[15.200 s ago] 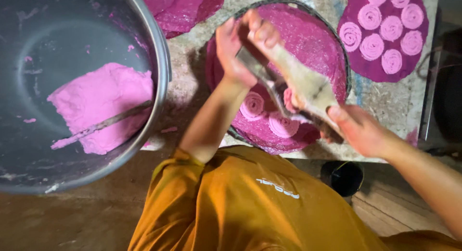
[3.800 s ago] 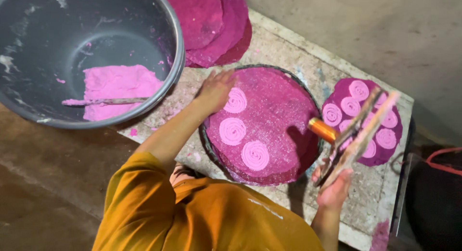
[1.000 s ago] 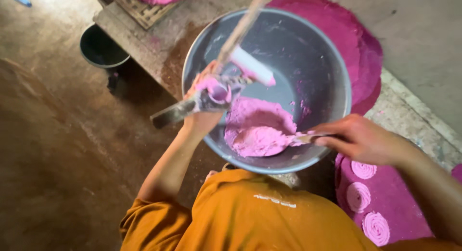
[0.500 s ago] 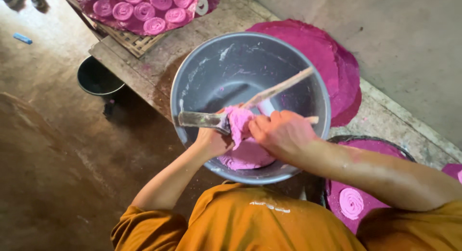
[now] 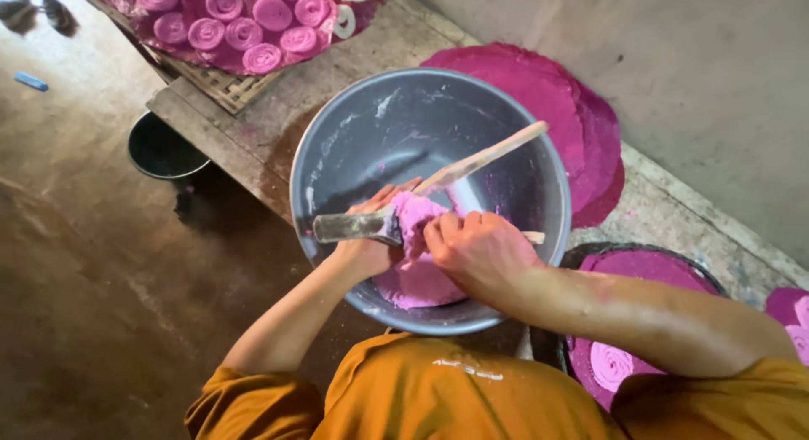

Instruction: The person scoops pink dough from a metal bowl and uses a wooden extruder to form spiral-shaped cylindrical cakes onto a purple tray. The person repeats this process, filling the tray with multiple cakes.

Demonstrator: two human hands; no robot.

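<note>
Left hand (image 5: 364,253) gripping flat paddle (image 5: 354,228), right hand (image 5: 476,253) pressing pink dough (image 5: 417,229) onto it; overloaded, could slide back into metal basin (image 5: 337,153).

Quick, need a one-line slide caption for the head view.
Over a grey metal basin, left hand holds a wooden paddle while right hand presses pink dough onto it.

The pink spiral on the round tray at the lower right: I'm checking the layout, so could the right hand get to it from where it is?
Probably yes: the spiral lies bare just below the right hand.
</note>
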